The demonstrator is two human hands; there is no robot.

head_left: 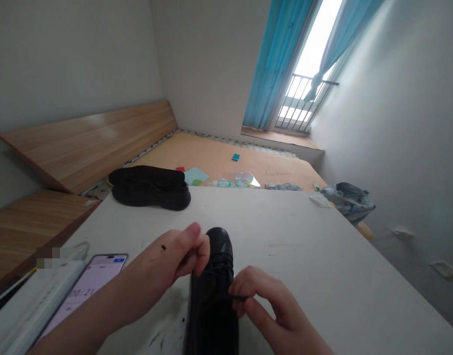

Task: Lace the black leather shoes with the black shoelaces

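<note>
Black leather shoe (211, 301) stood at the lower centre of the frame on the white worktop (322, 256), toe pointing away from us, between the two hands; its heel end was cut off by the lower edge. We saw lacing across the upper near the toe. The left hand (165, 264) was at the shoe's left side, its fingers curled and bunched over the lacing, and what they pinched was hidden. The right hand (271, 310) was at the shoe's right side, thumb and forefinger pinching a dark lace end (239, 297), with the other fingers loosely curled.

As far as the frame showed, the lace was threaded near the toe, and we could make out no finished knot or bow. Farther up the worktop, at centre left, lay a black thick-soled shoe (150, 187); its laces could not be seen.

At the lower left, a phone (91, 293) showed a timer near 00:21, just beside a white power strip (37, 291). Wooden panels (86, 143) filled the upper left. Beyond the worktop, an orange-brown floor (219, 160) held a teal square (236, 157), a pale blue card (196, 175) and a clear plastic bag (243, 178). A grey bag (350, 199) sat at the right, and a blue curtain (274, 64) hung beside a railed window (300, 103) at the upper right.
</note>
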